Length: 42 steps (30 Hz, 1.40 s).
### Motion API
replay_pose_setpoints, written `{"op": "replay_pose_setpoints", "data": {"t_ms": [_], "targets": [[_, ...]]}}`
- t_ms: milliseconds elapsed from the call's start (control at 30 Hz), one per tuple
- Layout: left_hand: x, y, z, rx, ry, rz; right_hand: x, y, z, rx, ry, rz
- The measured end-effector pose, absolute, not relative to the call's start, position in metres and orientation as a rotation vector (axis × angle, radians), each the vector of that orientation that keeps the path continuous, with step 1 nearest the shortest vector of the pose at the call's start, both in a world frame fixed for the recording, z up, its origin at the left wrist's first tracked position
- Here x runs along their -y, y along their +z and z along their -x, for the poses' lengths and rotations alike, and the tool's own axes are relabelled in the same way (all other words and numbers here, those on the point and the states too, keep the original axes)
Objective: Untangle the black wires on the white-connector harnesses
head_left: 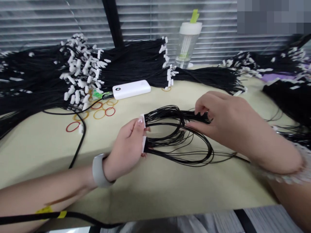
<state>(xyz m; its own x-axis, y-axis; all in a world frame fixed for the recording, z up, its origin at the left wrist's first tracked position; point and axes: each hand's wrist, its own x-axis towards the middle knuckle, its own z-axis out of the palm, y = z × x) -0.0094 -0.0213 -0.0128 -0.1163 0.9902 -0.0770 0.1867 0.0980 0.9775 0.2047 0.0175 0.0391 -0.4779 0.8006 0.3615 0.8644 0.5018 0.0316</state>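
Note:
A bundle of thin black cables (179, 139) with white connectors (143, 144) at its left end hangs in loops over the table middle. My left hand (130, 145) grips the white connector end, thumb on top and fingertips showing behind. My right hand (223, 119) is at the bundle's right side, thumb and fingers closed around the upper black strands. Below it the lower strands curve in a loose loop and some trail off to the right. Part of the grip is hidden behind my right fingers.
Large piles of black cables (136, 61) with white connectors line the back. A white power bank (132, 89) lies before them, near several red and yellow rubber bands (110, 111). A clear bottle (187, 45) stands by the blinds. A black cord (80, 145) crosses the table (182, 191) at left.

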Motion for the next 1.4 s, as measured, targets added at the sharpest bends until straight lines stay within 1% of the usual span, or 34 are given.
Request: {"op": "replay_pose_setpoints", "data": {"t_ms": [67, 100, 167, 233, 300, 400, 467, 533, 700, 767, 900, 967, 1067, 1300, 1400], "targets": [[0.021, -0.012, 0.008, -1.476, 1.139, -1.196, -0.02, 0.043, -0.211, 2.615, -0.103, 1.535], [0.02, -0.011, 0.008, -1.469, 1.141, -1.184, -0.019, 0.045, -0.214, 2.724, 0.066, 1.588], [0.02, -0.011, 0.007, -1.448, 1.152, -1.167, -0.016, 0.048, -0.217, 2.907, 0.51, 1.6], [0.019, -0.012, 0.007, -1.434, 1.168, -1.154, -0.009, 0.051, -0.218, 2.958, 0.891, 1.495], [0.018, -0.012, 0.007, -1.432, 1.173, -1.147, -0.001, 0.053, -0.214, 2.95, 1.113, 1.39], [0.018, -0.012, 0.007, -1.456, 1.152, -1.176, 0.007, 0.05, -0.203, 2.948, 1.278, 1.14], [0.02, -0.011, 0.007, -1.48, 1.129, -1.23, 0.009, 0.043, -0.192, 2.872, 1.239, 0.951], [0.022, -0.009, 0.006, -1.496, 1.11, -1.294, 0.011, 0.034, -0.179, 2.755, 1.117, 0.876], [0.024, -0.009, 0.009, -1.511, 1.096, -1.449, 0.017, 0.017, -0.155, 2.667, 0.812, 1.029], [0.024, -0.009, 0.01, -1.529, 1.097, -1.493, 0.02, 0.014, -0.152, 2.722, 0.569, 1.022], [0.024, -0.01, 0.01, -1.523, 1.093, -1.484, 0.026, 0.018, -0.158, 2.866, -0.053, 0.77], [0.024, -0.009, 0.009, -1.52, 1.098, -1.477, 0.029, 0.023, -0.162, 2.897, -0.205, 0.721], [0.024, -0.008, 0.008, -1.512, 1.093, -1.471, 0.03, 0.028, -0.164, 2.926, -0.241, 0.785], [0.024, -0.005, 0.008, -1.495, 1.055, -1.45, 0.021, 0.016, -0.164, 2.929, 0.005, 0.803], [0.024, -0.006, 0.008, -1.494, 1.056, -1.409, 0.016, 0.02, -0.169, 2.905, 0.108, 0.874]]}}
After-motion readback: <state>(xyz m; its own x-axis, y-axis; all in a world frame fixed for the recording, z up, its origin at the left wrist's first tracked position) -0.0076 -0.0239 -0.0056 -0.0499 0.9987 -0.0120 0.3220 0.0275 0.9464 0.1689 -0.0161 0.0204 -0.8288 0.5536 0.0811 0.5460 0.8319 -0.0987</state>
